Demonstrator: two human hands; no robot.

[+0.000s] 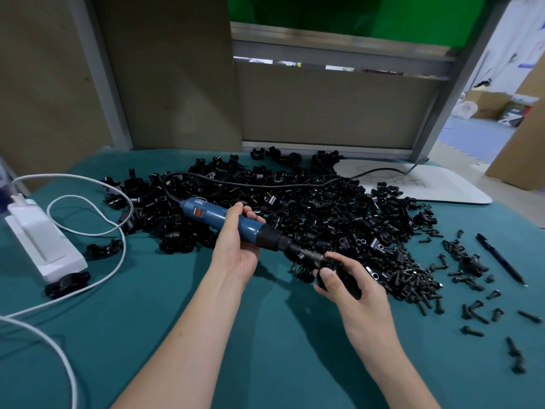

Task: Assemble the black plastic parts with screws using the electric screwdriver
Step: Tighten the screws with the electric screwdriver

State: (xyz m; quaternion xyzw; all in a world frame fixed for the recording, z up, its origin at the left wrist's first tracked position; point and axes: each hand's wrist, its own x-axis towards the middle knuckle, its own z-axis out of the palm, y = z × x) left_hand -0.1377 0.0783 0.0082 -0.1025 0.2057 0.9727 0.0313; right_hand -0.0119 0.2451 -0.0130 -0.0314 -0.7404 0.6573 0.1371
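My left hand (236, 246) grips the blue electric screwdriver (218, 215) around its body, with the tool slanting down to the right. Its black chuck and bit (306, 255) meet a black plastic part (345, 278) that my right hand (348, 290) holds between thumb and fingers. The bit's tip is hidden behind that part. Behind both hands a large pile of black plastic parts (295, 202) covers the teal table (206, 335). Loose black screws (418, 278) lie in a heap to the right of my right hand.
A white power adapter (44, 240) with white cables (97, 231) sits at the left, with two black parts beside it. A black pen (501, 258) lies at the far right. A white board (427, 181) lies at the back right. The screwdriver's black cord (265, 184) runs over the pile.
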